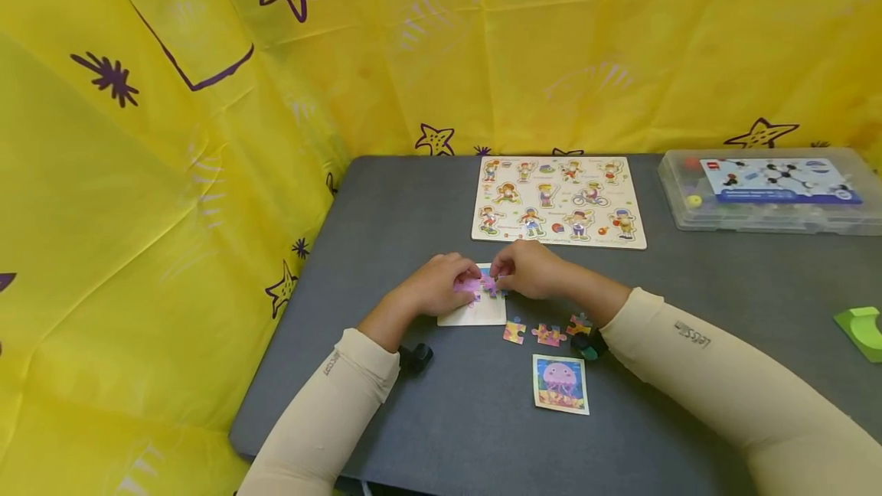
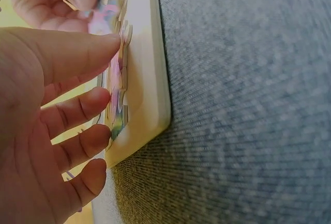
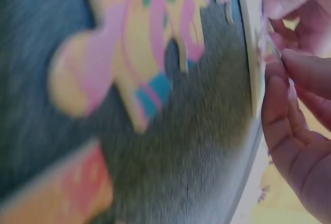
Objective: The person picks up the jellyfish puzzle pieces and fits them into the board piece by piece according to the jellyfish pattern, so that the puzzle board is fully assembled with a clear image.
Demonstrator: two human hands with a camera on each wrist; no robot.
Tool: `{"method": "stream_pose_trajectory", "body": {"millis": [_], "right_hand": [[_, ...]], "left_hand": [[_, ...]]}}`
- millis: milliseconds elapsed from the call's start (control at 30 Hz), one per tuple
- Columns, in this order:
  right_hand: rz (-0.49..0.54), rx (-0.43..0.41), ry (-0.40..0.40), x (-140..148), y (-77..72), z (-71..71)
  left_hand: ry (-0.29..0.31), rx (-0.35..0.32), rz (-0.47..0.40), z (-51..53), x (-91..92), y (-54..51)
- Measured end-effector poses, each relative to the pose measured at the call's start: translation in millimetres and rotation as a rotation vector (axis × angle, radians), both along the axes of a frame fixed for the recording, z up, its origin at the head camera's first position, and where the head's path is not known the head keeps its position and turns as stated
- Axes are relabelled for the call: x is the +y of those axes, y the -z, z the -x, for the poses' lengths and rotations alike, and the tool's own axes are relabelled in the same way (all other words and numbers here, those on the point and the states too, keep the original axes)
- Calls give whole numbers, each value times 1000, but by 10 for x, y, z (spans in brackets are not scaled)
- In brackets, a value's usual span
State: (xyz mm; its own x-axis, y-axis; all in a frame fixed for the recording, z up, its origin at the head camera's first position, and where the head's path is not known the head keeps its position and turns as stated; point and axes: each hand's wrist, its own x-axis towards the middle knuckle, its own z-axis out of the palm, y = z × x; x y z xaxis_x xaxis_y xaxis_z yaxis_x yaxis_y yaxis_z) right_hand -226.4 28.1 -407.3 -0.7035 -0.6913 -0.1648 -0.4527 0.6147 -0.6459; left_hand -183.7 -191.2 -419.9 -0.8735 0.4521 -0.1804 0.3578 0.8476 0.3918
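Note:
My left hand (image 1: 439,284) rests on the pink pieces in a pale wooden puzzle tray (image 1: 475,318). In the left wrist view its thumb and fingertips touch the edges of these pieces without curling around one. From the tray's right side, my right hand (image 1: 532,269) pinches a pink and blue jigsaw piece (image 2: 105,16) between thumb and fingers, over the tray. Loose jigsaw pieces (image 1: 549,335) in yellow and pink lie just right of the tray's lower corner. Below them is a square picture card (image 1: 560,383) with a pink jellyfish. The hands partly cover the tray.
Behind the tray lies a wooden board (image 1: 558,201) with figure pieces. A clear plastic case (image 1: 772,194) stands at the back right, and a green object (image 1: 861,334) sits at the right. Yellow patterned cloth (image 1: 441,60) hangs behind the grey table (image 1: 468,427).

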Motion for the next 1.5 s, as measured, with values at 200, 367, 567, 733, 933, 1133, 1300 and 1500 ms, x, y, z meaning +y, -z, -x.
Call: {"method": "stream_pose_trajectory", "body": {"millis": [200, 367, 567, 733, 933, 1133, 1300, 1500], "right_hand": [[-49, 27, -19, -150, 49, -25], [-66, 56, -38, -183, 65, -16], [-128, 54, 26, -144, 56, 39], [-178, 56, 48, -148, 62, 68], [-228, 128, 19, -105, -2, 4], [-296, 130, -59, 53, -95, -305], [-314, 140, -66, 98, -36, -521], [-271, 153, -40, 111, 17, -597]], "left_hand": [[-19, 17, -18, 11, 28, 17], [-58, 18, -12, 18, 74, 11], [-89, -19, 20, 27, 106, -15], [-111, -30, 29, 25, 118, -15], [-115, -28, 25, 20, 129, -14], [-82, -6, 21, 24, 130, -19], [-74, 27, 2, 14, 85, -35], [-47, 2, 3, -79, -92, -85]]}}
